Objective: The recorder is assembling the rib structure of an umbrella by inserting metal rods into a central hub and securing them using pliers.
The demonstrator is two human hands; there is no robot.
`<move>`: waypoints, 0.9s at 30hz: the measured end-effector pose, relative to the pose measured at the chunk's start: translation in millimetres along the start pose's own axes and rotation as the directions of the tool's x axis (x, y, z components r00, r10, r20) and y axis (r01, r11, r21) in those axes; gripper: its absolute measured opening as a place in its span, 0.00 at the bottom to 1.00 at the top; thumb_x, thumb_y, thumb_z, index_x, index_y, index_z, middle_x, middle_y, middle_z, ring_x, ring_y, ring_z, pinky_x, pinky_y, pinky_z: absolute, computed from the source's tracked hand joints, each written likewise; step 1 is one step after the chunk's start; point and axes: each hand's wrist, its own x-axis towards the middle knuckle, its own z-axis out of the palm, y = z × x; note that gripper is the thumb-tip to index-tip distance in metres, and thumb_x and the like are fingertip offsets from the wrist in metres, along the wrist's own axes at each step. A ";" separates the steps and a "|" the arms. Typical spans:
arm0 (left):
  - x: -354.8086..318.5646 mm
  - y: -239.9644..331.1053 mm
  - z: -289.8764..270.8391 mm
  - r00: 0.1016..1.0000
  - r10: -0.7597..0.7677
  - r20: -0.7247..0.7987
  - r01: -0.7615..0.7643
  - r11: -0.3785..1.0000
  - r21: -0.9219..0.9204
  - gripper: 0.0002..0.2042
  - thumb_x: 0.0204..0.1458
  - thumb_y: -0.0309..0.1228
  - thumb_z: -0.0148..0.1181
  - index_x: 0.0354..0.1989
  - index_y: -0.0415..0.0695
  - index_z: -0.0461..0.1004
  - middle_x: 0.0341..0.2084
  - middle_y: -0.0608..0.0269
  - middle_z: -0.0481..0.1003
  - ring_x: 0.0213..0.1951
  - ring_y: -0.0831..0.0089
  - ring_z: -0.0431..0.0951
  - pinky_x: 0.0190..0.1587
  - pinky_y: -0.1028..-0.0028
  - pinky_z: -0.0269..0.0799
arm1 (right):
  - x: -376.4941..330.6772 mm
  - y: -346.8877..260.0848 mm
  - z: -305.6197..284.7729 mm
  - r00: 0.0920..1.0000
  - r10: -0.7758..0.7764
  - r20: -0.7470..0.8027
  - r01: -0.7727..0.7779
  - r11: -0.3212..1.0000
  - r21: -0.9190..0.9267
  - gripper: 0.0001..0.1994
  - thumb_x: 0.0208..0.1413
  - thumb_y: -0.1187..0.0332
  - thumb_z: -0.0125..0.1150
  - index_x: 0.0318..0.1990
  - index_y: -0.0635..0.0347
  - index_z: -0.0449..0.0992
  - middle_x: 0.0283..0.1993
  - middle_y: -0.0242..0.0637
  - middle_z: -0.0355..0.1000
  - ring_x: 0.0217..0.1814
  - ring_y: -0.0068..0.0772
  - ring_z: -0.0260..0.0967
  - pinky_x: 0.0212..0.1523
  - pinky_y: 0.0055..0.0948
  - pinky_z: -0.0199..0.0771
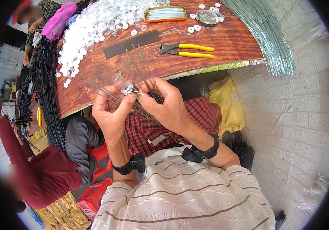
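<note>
Near the table's front edge, my left hand (112, 111) pinches a small clear plastic tube (119, 80) with a bunched, glittery-looking end between thumb and fingers. Several thin dark metal rods (102, 89) also fan out from this hand. My right hand (168, 103) is closed close beside it, thumb and forefinger at a short thin rod end that meets the tube. More thin rods (135, 63) stick up through its fingers. Whether the rods of both hands form one bundle, I cannot tell.
On the wooden table (233, 38) lie yellow-handled cutting pliers (187, 50), a dark flat bar (132, 44), a tray of thin pins (165, 14), a round tin (207, 17) and a heap of white-capped clear tubes (91, 30). Silvery wires (268, 34) overhang right; black rods (49, 88) left. Two co-workers sit left.
</note>
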 end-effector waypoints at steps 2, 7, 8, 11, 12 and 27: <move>-0.3 -0.7 0.6 1.000 0.004 -0.004 -0.004 1.000 0.021 0.15 0.45 0.16 0.63 0.43 0.35 0.71 0.29 0.61 0.77 0.29 0.82 0.76 0.31 0.84 0.72 | -0.6 2.1 1.9 1.000 -0.005 -0.018 0.005 1.000 0.026 0.08 0.51 0.72 0.58 0.33 0.68 0.69 0.29 0.37 0.71 0.33 0.20 0.66 0.36 0.24 0.69; -1.7 -3.4 6.8 0.998 0.025 -0.064 -0.021 0.998 0.059 0.15 0.46 0.16 0.63 0.43 0.35 0.71 0.27 0.65 0.76 0.26 0.85 0.73 0.28 0.85 0.69 | -2.2 5.4 10.2 0.993 -0.083 -0.084 0.085 0.996 0.013 0.07 0.51 0.72 0.58 0.33 0.68 0.69 0.29 0.37 0.70 0.32 0.19 0.65 0.35 0.24 0.69; -2.0 -3.5 7.0 0.996 0.047 -0.075 -0.042 0.996 0.074 0.15 0.46 0.16 0.62 0.43 0.36 0.71 0.27 0.65 0.75 0.26 0.85 0.73 0.28 0.85 0.69 | -2.7 3.7 11.5 0.993 -0.069 -0.093 0.071 0.997 0.021 0.07 0.51 0.72 0.58 0.33 0.68 0.69 0.29 0.36 0.70 0.31 0.18 0.65 0.34 0.24 0.69; -4.4 -3.0 5.0 0.996 0.058 -0.073 -0.053 0.996 0.069 0.15 0.45 0.16 0.63 0.43 0.35 0.71 0.27 0.65 0.75 0.26 0.85 0.73 0.29 0.85 0.69 | -4.8 -0.7 14.7 0.993 -0.037 -0.114 0.039 0.999 0.018 0.07 0.51 0.72 0.58 0.33 0.68 0.69 0.27 0.34 0.70 0.30 0.17 0.64 0.31 0.23 0.68; -4.7 -2.1 5.0 0.995 0.069 -0.072 -0.064 0.996 0.067 0.15 0.45 0.16 0.63 0.43 0.35 0.71 0.27 0.65 0.75 0.26 0.85 0.73 0.29 0.85 0.69 | -5.4 -1.9 15.8 0.992 -0.009 -0.128 0.010 1.000 0.008 0.07 0.51 0.72 0.58 0.33 0.67 0.69 0.26 0.33 0.69 0.28 0.15 0.63 0.29 0.22 0.67; -5.5 -6.8 -7.8 0.998 -0.040 -0.046 0.042 0.998 0.038 0.15 0.48 0.20 0.61 0.45 0.34 0.70 0.39 0.55 0.77 0.38 0.76 0.77 0.45 0.76 0.72 | -0.4 -5.2 12.2 0.997 0.071 -0.030 -0.070 0.997 0.032 0.08 0.51 0.71 0.61 0.31 0.67 0.70 0.27 0.33 0.70 0.28 0.18 0.64 0.29 0.24 0.67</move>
